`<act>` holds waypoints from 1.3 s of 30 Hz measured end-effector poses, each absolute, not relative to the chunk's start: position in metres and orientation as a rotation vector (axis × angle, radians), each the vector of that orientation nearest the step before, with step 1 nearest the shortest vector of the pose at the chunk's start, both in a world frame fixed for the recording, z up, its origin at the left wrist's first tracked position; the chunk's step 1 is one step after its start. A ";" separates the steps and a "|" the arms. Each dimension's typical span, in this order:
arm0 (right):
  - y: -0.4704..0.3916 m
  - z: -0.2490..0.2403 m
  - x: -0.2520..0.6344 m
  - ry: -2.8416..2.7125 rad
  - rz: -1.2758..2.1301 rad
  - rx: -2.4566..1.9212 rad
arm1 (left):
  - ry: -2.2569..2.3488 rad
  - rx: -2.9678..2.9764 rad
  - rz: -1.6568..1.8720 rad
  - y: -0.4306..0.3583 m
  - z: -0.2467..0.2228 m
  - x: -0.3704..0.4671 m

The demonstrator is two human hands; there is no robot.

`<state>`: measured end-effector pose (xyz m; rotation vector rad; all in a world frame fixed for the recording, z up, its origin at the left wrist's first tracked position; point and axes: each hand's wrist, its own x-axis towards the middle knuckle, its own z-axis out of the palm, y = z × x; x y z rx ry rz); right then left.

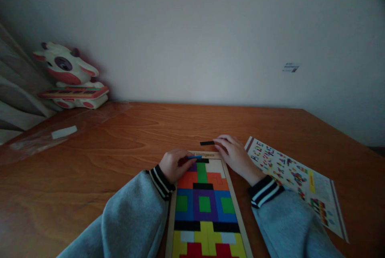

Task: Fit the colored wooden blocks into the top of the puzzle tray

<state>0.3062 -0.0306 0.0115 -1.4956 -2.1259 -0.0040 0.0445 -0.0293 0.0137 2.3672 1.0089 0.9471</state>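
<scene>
My left hand (pixel 178 164) is closed in a pinch on a thin blue puzzle piece (pixel 195 157) at the top of a wooden puzzle board (pixel 212 155). Beyond the board's top right corner, my right hand (pixel 233 153) grips one end of a black bar-shaped piece (pixel 206 143) between thumb and fingers. Coloured blocks fill much of the board, among them a green piece (pixel 202 172), a purple piece (pixel 212 211) and a yellow piece (pixel 206 234). Another black piece (pixel 203 160) lies just under the blue one. My left fingers partly hide the board's top left corner.
A printed pattern sheet (pixel 288 174) lies right of the board, partly under my right sleeve. At the back left stands a cow-shaped toy keyboard (pixel 75 91). Clear plastic wrapping (pixel 36 148) with a white strip (pixel 64 132) rests on the left. A wall closes off the table's back.
</scene>
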 end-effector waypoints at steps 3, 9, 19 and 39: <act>-0.010 0.008 0.299 -2.095 0.131 -1.523 | 1.005 2.371 0.945 -0.028 0.013 0.044; 0.011 0.008 0.305 -2.086 0.299 -1.496 | 0.985 2.374 0.948 -0.029 0.013 0.044; -0.025 0.016 0.318 -1.901 0.462 -1.440 | 0.956 2.367 0.959 -0.028 0.013 0.044; -0.075 0.031 0.262 -1.886 0.630 -1.204 | 0.763 2.245 0.933 -0.031 0.022 0.044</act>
